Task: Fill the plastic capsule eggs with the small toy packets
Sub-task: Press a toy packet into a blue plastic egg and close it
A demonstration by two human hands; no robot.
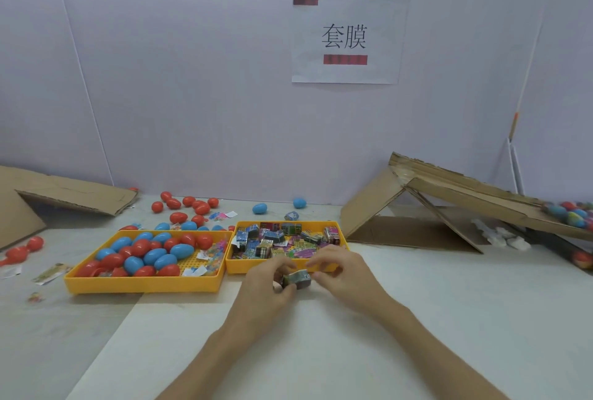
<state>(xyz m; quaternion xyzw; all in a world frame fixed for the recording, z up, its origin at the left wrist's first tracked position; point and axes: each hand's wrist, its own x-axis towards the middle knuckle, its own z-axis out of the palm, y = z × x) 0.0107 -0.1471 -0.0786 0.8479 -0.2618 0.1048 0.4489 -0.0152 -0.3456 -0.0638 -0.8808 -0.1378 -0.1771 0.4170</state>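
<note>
A small folded toy packet [297,279] with grey-green print sits between my two hands just in front of the trays. My left hand [269,284] grips its left end and my right hand [341,271] pinches its right end. Behind them, a yellow tray [340,232] holds several colourful toy packets. Left of it, a second yellow tray [144,284] is heaped with red and blue capsule eggs [150,255]. No egg is in either hand.
Loose red and blue eggs [189,207] lie scattered on the table behind the trays. A cardboard ramp [449,200] stands at the right with filled eggs [574,215] at its low end. Flat cardboard [64,194] lies at the left. Paper scraps dot the left edge.
</note>
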